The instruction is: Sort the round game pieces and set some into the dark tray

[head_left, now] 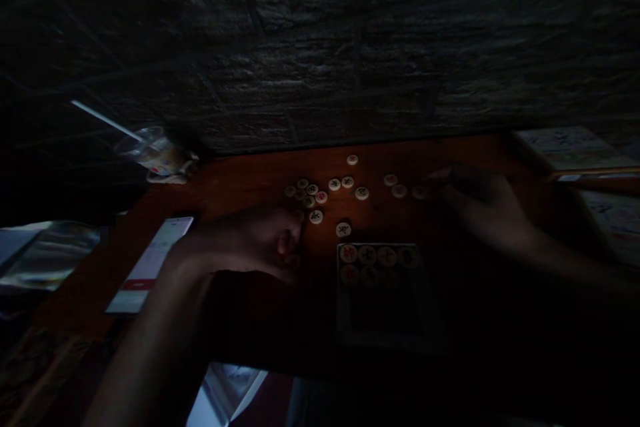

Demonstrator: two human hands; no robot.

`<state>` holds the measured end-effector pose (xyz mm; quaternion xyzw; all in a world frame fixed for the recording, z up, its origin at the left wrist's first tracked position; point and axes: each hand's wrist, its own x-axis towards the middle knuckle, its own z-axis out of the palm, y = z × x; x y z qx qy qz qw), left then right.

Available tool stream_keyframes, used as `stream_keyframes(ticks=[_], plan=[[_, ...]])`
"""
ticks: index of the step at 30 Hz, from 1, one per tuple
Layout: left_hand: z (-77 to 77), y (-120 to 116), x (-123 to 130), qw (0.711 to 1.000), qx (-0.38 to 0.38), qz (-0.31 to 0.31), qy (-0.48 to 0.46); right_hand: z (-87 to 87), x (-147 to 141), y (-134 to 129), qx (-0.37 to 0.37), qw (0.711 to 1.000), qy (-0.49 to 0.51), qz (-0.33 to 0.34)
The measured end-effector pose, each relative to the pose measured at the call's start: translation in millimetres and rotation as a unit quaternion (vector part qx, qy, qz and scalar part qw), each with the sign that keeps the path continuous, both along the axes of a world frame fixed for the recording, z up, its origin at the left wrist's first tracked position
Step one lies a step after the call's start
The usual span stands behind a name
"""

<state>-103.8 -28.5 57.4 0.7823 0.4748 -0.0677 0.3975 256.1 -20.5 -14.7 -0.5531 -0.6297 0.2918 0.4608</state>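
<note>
Several round Chinese chess pieces (343, 229) lie loose across the dark wooden table (240, 177). A shallow square box (345, 320) near the middle holds two rows of pieces, a full upper row and a shorter lower one. My left hand (270, 240) rests left of the box with its fingers curled together, beside a loose piece (316, 217); what it holds, if anything, is hidden. On the right, my right hand (475, 203) reaches over the table with thumb and forefinger near a dim piece (419, 192). Darkness hides whether those fingers touch it.
A clear cup (160, 150) with a white straw stands at the back left, and a phone (150, 267) with a lit screen lies nearer. Flat boards or boxes (570, 148) are at the right. A dark textured wall (320, 47) rises behind the table.
</note>
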Motion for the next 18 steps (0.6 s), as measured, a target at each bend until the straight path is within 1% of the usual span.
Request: stream_keyframes(ticks=[3,6,9,13,18], plan=[[-7.7,0.4,2.2,1.000,-0.002,0.000,0.022,0.0,-0.1,0.5,0.005,1.000,0.023,0.015],[-10.6,3.3,1.9,1.000,-0.015,0.007,-0.008,1.0,-0.7,0.5,0.007,0.999,0.024,0.025],[-8.9,6.7,2.2,0.999,-0.032,0.013,-0.042,1.2,-1.9,0.0,0.003,1.000,0.020,0.019],[-3.6,12.2,5.3,0.995,-0.004,0.030,-0.092,-0.1,-2.8,-0.2,0.001,1.000,0.017,0.017],[-1.4,19.0,8.9,0.983,0.027,0.092,-0.157,-2.8,-1.5,1.8,0.009,0.999,0.017,0.027]])
